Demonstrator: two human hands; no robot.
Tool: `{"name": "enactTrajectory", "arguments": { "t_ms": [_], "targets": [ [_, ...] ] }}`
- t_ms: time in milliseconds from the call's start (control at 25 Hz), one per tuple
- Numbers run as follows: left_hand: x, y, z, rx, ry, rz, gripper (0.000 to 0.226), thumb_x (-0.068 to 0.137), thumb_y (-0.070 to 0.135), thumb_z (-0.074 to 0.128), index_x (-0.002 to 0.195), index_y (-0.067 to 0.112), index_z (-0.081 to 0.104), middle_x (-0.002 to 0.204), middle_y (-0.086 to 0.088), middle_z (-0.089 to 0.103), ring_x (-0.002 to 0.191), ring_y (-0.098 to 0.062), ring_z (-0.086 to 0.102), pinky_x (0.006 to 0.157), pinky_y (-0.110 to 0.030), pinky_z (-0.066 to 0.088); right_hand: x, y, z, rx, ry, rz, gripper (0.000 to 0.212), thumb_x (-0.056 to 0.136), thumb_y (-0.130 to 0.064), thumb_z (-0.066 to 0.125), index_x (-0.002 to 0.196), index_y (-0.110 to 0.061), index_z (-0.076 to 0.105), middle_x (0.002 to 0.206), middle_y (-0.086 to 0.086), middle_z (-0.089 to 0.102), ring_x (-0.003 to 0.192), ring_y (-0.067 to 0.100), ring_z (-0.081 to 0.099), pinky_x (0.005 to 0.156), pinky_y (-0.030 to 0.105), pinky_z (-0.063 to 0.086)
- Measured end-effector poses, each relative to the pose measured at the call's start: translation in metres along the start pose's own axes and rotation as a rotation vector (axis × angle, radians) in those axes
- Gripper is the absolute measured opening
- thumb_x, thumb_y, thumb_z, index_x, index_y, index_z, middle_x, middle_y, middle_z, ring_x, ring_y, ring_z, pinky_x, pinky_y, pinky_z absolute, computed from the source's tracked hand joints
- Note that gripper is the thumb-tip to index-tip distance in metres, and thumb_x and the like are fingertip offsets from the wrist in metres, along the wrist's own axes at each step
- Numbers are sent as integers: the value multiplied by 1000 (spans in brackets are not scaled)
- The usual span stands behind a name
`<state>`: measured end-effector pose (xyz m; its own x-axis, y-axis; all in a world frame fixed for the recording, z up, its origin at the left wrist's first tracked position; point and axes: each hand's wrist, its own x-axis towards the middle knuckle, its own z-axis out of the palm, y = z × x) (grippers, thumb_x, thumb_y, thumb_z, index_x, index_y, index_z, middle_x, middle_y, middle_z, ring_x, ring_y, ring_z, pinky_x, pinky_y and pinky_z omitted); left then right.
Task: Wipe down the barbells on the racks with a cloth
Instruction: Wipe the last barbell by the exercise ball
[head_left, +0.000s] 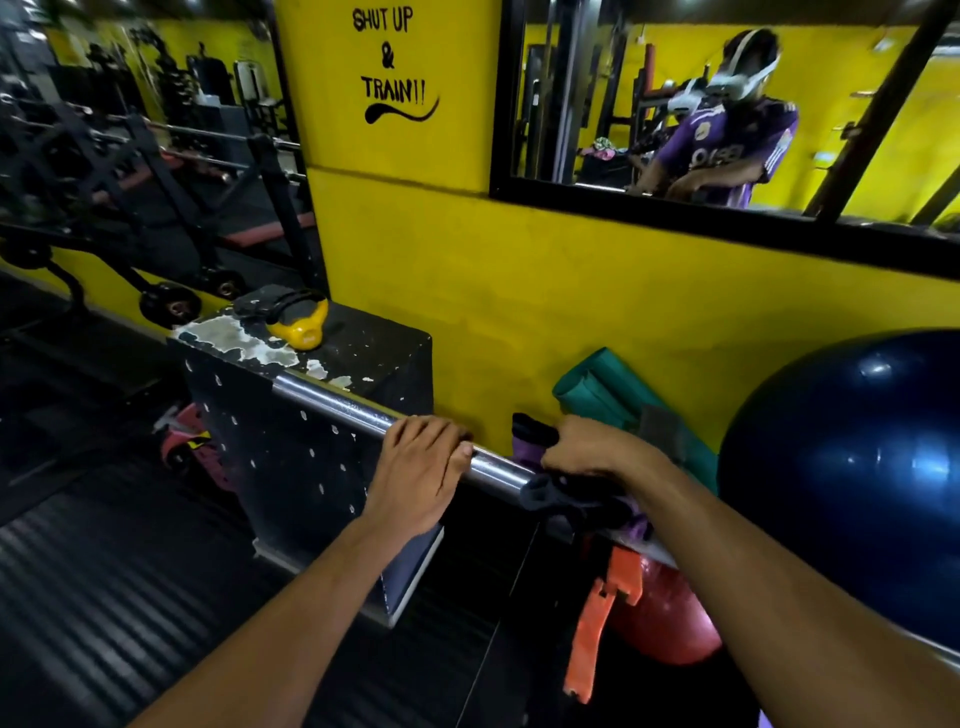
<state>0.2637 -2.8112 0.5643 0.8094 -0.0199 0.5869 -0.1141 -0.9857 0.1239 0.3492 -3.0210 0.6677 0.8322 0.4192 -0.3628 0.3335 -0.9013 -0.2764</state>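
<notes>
A chrome barbell (337, 402) runs diagonally from the black box at upper left toward the lower right. My left hand (415, 467) grips the bar from above, fingers curled over it. Just to the right, my right hand (587, 449) holds a dark purple-and-black cloth (566, 496) wrapped around the bar. The cloth's loose ends stick up behind my fingers and hang below the bar. The bar's right part is hidden under my right forearm.
A black chipped plyo box (322, 457) stands below the bar with a yellow kettlebell (301, 325) on top. A big blue exercise ball (857, 478), a rolled teal mat (602, 395), a red ball (665, 618) and an orange strap (597, 629) crowd the right. Yellow wall with mirror ahead.
</notes>
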Motion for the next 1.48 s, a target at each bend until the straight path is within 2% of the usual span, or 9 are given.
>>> {"name": "enactTrajectory", "arguments": {
  "t_ms": [160,320,440,680,760,920,1040,1280,1480],
  "targets": [
    [25,-33,-20,60,-269,111,54,109,50,12,110,30,63,104,9,66,101,-16,57,97,-36,36,-57,-18,57,-342,517,-17,50,80,-25,72,123,-11,52,103,15,61,93,38,63,61,38,47],
    [23,-34,-16,-18,-207,87,58,108,46,9,101,26,63,92,7,62,89,-18,54,92,-40,40,-63,-21,64,-354,585,25,50,83,-33,70,124,-13,50,107,13,61,95,37,61,67,42,53],
    [19,-33,-11,-18,-125,71,60,108,42,10,96,23,65,88,5,63,85,-19,54,89,-40,40,-27,-13,22,-56,251,125,33,88,-30,56,115,-11,57,111,15,64,98,35,65,73,36,49],
    [18,-37,-7,35,-78,140,52,109,38,14,88,27,60,83,9,58,81,-18,54,83,-36,34,11,-4,-13,136,-428,266,21,85,-24,54,70,-13,64,79,17,61,51,24,56,54,26,45],
    [19,-37,-6,20,-60,138,53,109,38,15,92,26,64,86,7,62,81,-19,56,82,-36,35,-2,-10,-8,120,-205,247,23,93,-20,47,76,-11,60,80,15,61,56,22,58,52,22,43],
    [19,-37,-5,12,-45,133,52,108,39,17,93,24,64,87,5,64,81,-20,55,81,-38,36,-60,-21,61,-173,520,79,45,89,-27,62,130,-11,50,126,15,60,118,38,58,84,42,53],
    [17,-36,-5,5,-58,123,49,109,41,18,94,25,62,88,6,62,83,-21,53,82,-38,34,-106,-28,115,-170,771,-85,70,66,-17,86,128,-18,56,142,6,58,138,33,49,92,40,59],
    [19,-36,-8,-7,-128,94,54,107,45,12,95,26,61,94,6,62,88,-20,53,85,-38,33,-137,-32,176,397,759,-129,61,79,-13,67,124,-48,47,136,-20,58,131,0,51,105,13,39],
    [19,-36,-10,-27,-166,97,65,106,47,2,95,26,62,94,5,63,87,-19,52,85,-38,36,-103,-27,189,1923,615,382,16,98,-14,51,100,-12,67,75,12,72,67,26,70,65,28,56]
  ]
}}
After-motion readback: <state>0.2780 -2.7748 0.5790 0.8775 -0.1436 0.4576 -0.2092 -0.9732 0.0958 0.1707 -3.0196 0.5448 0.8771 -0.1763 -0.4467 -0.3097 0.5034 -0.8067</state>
